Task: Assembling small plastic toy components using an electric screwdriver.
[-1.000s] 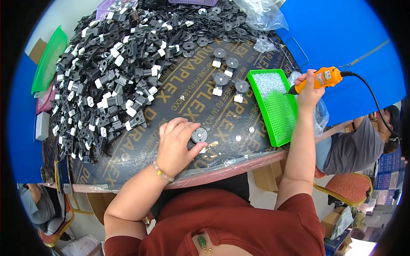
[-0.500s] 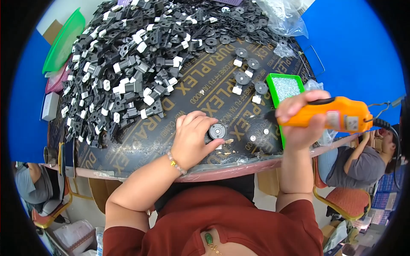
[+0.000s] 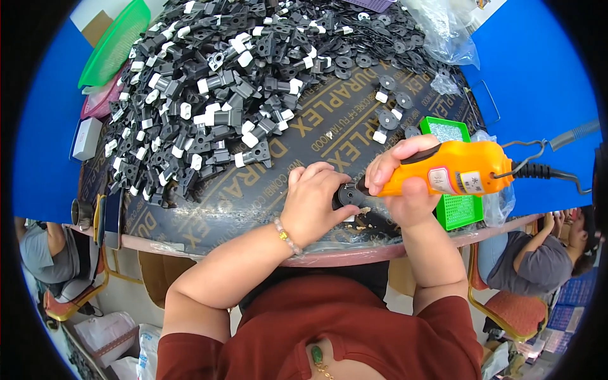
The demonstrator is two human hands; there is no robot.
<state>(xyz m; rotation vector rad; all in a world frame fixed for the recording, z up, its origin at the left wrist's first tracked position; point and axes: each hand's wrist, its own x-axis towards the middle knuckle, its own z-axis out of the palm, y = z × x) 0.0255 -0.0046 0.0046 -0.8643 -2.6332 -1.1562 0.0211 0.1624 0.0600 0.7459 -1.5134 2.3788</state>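
Dark tabletop [image 3: 202, 218] on my feed: right hand [image 3: 413, 206], wrapped round an orange driver [image 3: 468, 168], had swung from green tray [image 3: 462, 212] to the black disc [image 3: 349, 195] left hand [image 3: 313, 206] held there, so they looked lined up.

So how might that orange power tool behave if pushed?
The orange power tool looks stiff and perhaps heavy, given its bulky housing. Its rounded body might roll if laid down, though the attached black cord could restrain it.
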